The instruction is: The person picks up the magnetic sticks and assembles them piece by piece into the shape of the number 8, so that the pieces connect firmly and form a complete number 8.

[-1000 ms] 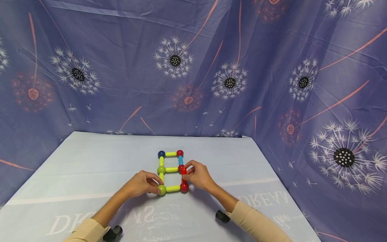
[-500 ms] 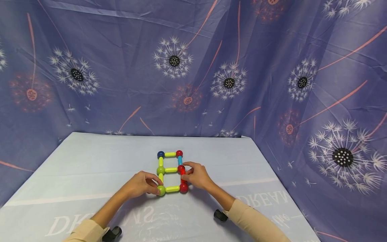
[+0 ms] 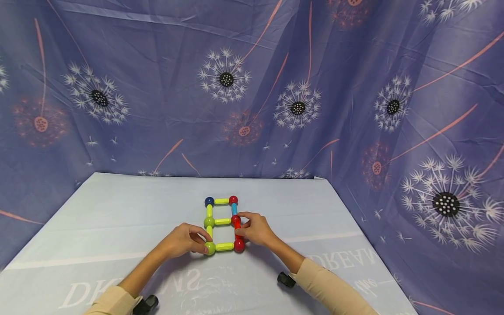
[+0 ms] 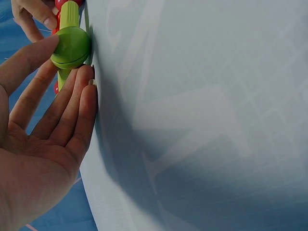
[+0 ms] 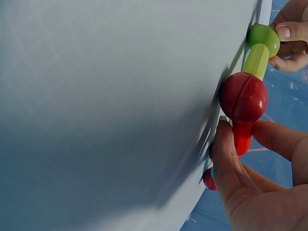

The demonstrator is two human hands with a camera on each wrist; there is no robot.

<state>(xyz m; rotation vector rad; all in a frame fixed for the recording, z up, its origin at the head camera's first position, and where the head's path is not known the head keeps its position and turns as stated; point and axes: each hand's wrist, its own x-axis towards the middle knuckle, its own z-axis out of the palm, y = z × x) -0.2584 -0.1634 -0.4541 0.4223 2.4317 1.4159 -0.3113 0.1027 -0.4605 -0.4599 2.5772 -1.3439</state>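
Observation:
A flat ladder-like frame of magnetic sticks and balls lies on the table, two squares one behind the other. My left hand (image 3: 187,240) pinches the green ball (image 4: 72,47) at its near left corner, thumb on one side and fingertips on the other. My right hand (image 3: 257,228) holds the red stick (image 5: 243,138) on the right side between thumb and fingers. That stick runs from the near red ball (image 5: 244,97) to the middle red ball (image 3: 236,220). A yellow-green stick (image 3: 224,247) joins the two near balls. The far corners carry a dark blue ball (image 3: 209,201) and another red ball (image 3: 233,200).
A pale cloth with printed lettering covers the table (image 3: 138,205). A purple dandelion-print curtain (image 3: 173,87) hangs behind and along the sides. Black wrist devices show at the left sleeve (image 3: 114,302) and the right sleeve (image 3: 327,284).
The red stick has shifted slightly left and lines up more closely with the middle red ball. Both hands keep their hold, and the head view has moved very little.

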